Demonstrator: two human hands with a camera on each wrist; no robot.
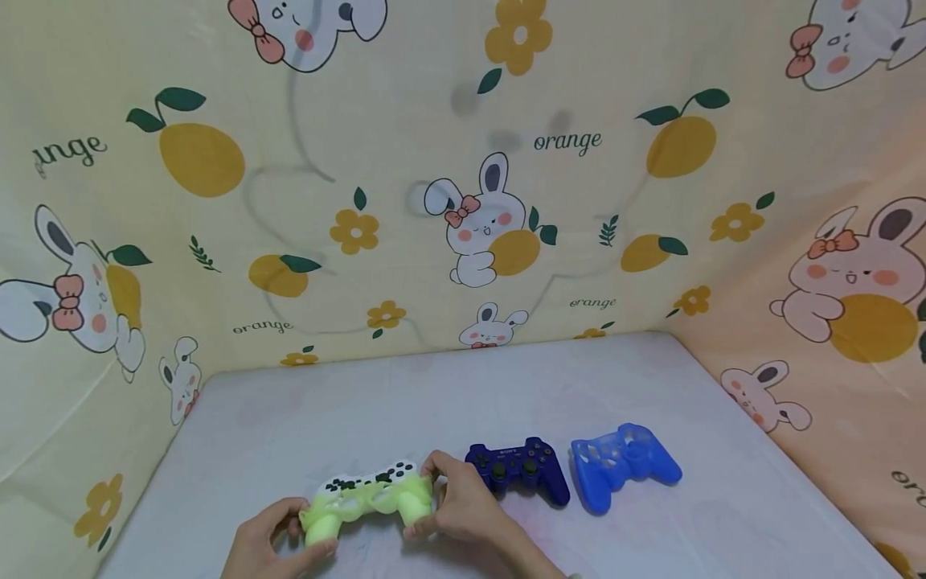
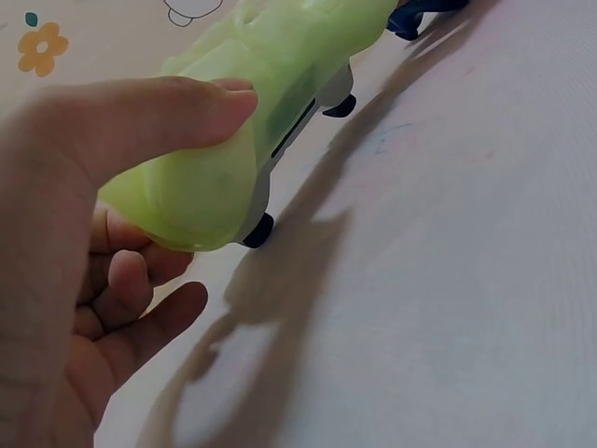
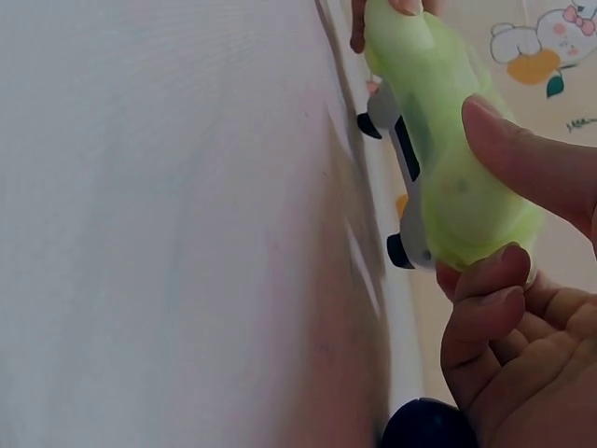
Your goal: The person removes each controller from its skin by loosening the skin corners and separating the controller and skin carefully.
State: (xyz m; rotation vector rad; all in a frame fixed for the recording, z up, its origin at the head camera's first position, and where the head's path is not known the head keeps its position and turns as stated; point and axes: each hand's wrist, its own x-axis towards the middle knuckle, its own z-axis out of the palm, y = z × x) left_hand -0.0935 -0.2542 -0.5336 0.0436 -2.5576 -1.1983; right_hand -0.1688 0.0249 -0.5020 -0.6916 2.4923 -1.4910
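A white game controller (image 1: 402,470) with black buttons is partly covered by a yellow-green silicone sleeve (image 1: 325,511). Its white button side shows along the far edge in the head view. My left hand (image 1: 273,537) grips the left end, and in the left wrist view the thumb lies across the sleeve (image 2: 201,191) with the fingers beneath. At the other end my right hand (image 1: 466,505) holds the sleeve between thumb and fingers. From the right wrist view, the uncovered edge of the controller (image 3: 408,219) with black triggers sticks out of the sleeve (image 3: 466,201).
Just right of my right hand lies a dark blue Sony controller (image 1: 515,469) on the white-covered table (image 1: 448,394). Farther right is a bright blue silicone sleeve (image 1: 624,465) with cut-out holes. Cloth walls (image 1: 405,121) printed with rabbits and oranges enclose the back and sides.
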